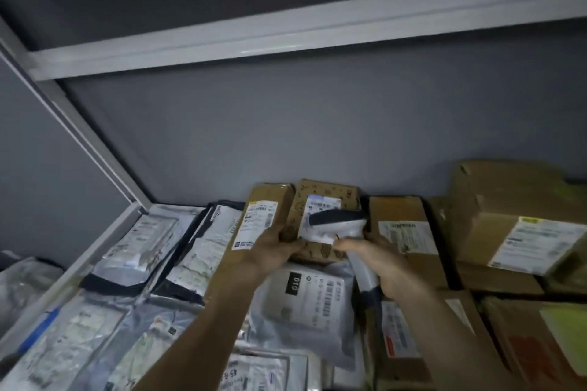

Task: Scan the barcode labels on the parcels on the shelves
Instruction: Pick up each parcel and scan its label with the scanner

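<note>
A small printed cardboard parcel (327,194) with a white barcode label (320,205) stands tilted at the back of the shelf. My left hand (274,251) grips its lower left edge. In my right hand (378,260) is a white and dark handheld barcode scanner (341,225), its head lying over the label's lower part and pointing left. A long brown box (254,232) with its own label lies just left of the parcel. A grey poly bag (305,298) with a barcode label lies under my forearms.
Several cardboard boxes (508,225) with labels are stacked to the right. Plastic mailer bags (143,251) cover the shelf's left half. A white metal shelf frame (79,136) runs up the left, and a shelf beam (286,32) crosses overhead.
</note>
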